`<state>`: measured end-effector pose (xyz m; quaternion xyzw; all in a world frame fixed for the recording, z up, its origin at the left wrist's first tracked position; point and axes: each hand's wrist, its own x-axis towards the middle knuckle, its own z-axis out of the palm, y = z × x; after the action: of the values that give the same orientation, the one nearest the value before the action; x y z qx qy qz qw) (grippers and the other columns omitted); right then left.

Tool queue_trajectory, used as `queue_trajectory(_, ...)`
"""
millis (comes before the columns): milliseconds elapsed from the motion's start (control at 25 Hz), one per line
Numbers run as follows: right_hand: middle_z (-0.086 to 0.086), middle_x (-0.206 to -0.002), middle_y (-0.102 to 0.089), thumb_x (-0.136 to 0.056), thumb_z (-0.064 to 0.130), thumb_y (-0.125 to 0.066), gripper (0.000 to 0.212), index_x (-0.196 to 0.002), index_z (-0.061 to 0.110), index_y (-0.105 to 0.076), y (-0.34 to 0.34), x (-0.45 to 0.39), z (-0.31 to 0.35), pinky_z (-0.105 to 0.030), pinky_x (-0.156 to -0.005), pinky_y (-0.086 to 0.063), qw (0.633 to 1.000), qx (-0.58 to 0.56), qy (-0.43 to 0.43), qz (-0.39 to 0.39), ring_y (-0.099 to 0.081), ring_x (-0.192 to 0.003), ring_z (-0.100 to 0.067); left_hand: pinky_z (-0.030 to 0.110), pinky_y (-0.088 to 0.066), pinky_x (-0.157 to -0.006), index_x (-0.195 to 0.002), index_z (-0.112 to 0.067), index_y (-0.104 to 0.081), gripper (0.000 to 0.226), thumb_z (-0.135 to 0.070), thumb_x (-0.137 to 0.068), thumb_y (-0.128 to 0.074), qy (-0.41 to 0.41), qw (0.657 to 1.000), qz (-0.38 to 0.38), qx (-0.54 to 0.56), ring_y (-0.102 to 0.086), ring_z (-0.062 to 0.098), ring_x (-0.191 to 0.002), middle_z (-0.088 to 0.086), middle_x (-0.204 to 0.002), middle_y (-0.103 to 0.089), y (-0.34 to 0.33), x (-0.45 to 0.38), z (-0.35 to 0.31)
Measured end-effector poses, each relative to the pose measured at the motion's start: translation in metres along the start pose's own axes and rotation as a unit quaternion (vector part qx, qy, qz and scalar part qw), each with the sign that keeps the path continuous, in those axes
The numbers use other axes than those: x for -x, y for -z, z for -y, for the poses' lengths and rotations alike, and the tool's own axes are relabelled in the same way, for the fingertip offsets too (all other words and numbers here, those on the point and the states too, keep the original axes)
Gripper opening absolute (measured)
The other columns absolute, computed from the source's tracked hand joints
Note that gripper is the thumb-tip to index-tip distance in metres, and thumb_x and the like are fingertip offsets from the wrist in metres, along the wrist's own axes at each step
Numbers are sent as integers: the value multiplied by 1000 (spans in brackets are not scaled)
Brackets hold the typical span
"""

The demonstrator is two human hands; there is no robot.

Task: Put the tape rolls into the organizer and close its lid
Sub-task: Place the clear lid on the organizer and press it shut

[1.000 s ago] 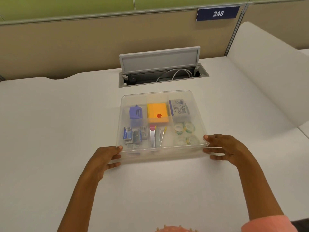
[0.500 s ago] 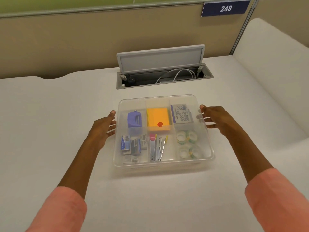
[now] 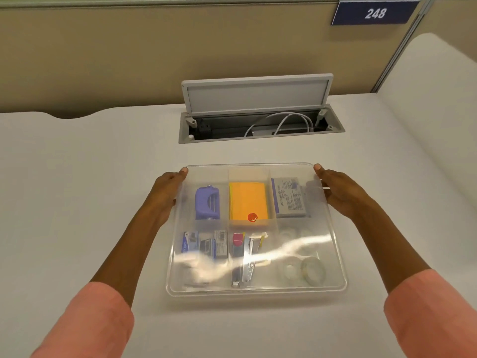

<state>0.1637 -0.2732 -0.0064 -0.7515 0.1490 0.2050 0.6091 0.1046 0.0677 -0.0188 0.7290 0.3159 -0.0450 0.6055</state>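
Note:
A clear plastic organizer [image 3: 335, 285] sits on the white desk with its transparent lid lying flat over the compartments. Through the lid, clear tape rolls [image 3: 312, 271] show in the near right compartment, partly washed out by glare. My left hand [image 3: 166, 195] presses against the organizer's far left edge, thumb on the lid's corner. At the far right edge my right hand [image 3: 340, 192] does the same, its fingers on the lid's rim. Both hands grip the box at its sides.
Other compartments hold a purple sharpener [image 3: 207, 204], orange sticky notes [image 3: 247, 200], a grey box [image 3: 290, 197], staple boxes [image 3: 204, 245] and a stapler [image 3: 244, 262]. An open cable hatch [image 3: 258, 120] lies behind the organizer. A beige partition rises beyond the desk.
Both hands slid from the organizer's near corners along its sides to its far corners. The view came closer and glare now crosses the lid.

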Motion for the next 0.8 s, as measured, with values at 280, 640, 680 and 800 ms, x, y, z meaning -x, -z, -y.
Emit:
queue_trajectory(280, -16, -114, -64, -71, 41, -66, 42, -104, 15, -63, 14, -10, 3, -48, -80, -55, 969, -196, -108, 101, -60, -108, -32, 38, -50, -87, -89, -22, -59, 22, -43, -86, -53, 78, 975, 102, 184, -62, 26, -96, 14, -109, -64, 11, 8, -8)
queue_trajectory(640, -18, -104, -67, -69, 24, -72, 49, -114, 10, -58, 11, -14, 5, -49, -72, -56, 961, -238, -121, 64, -63, -102, -31, 48, -47, -97, -115, -13, -59, 58, -44, -68, -73, 143, 964, 67, 212, -61, 32, -106, 15, -116, -65, 9, 2, -2)
queue_trajectory(680, -18, -101, -68, -71, 26, -70, 44, -111, 10, -59, 10, -14, 5, -47, -71, -57, 964, -232, -117, 64, -64, -99, -30, 49, -46, -98, -113, -14, -60, 59, -46, -65, -74, 146, 965, 66, 206, -61, 32, -106, 15, -116, -65, 9, 2, 0)
queue_trajectory(800, -16, -102, -67, -76, 33, -65, 43, -112, 11, -59, 6, -13, 0, -41, -68, -59, 973, -201, -96, 65, -64, -95, -28, 46, -49, -94, -101, -17, -64, 46, -48, -68, -72, 131, 970, 53, 200, -62, 30, -98, 13, -111, -66, 4, 3, 2)
